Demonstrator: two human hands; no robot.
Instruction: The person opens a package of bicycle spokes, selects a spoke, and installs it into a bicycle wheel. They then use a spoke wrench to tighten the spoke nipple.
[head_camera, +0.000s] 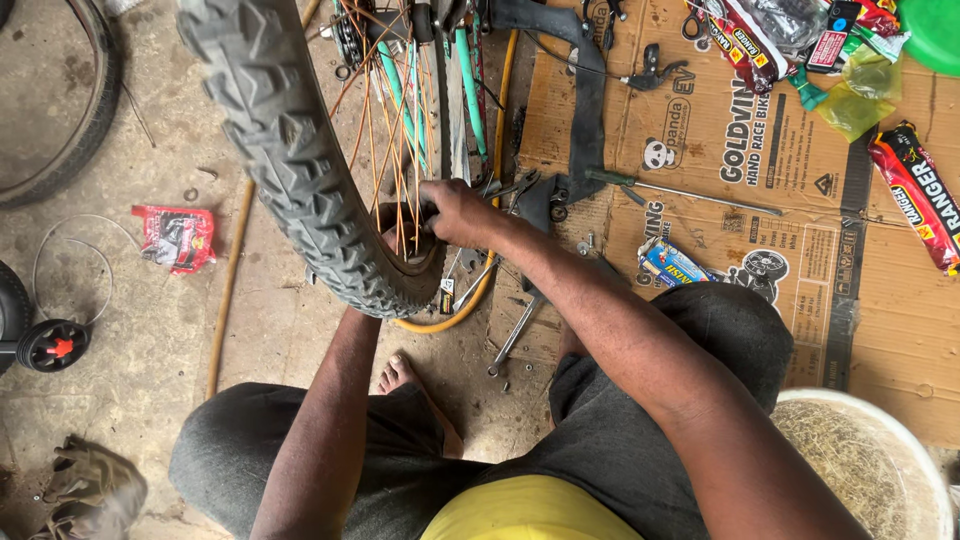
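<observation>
A person seated over a concrete floor (150, 330) works on a knobby bicycle wheel (300, 170). The right hand (455, 212) grips the rim's inner edge, fingers curled closed. The left hand (390, 235) reaches behind the spokes (385, 120); its fingers are hidden. Flattened cardboard (880, 320) lies along the floor's right side.

Flattened cardboard sheet (720, 150) covers the floor at right. On it: long screwdriver (690, 190), small blue-yellow packet (672, 262), red-black long packet (918, 195) at the right edge, yellow plastic bag (852, 105), brake lever (655, 68) near the top. Wrench (515, 335) lies at the cardboard's edge. Red crumpled wrapper (177, 238) on bare concrete at left, thin wire loop (70, 250) beside it. Spare tyre (85, 120) far left. Small black wheel with red hub (55, 346) at left edge. Worn shoe (92, 490) bottom left. White round stool seat (860, 460) bottom right.
</observation>
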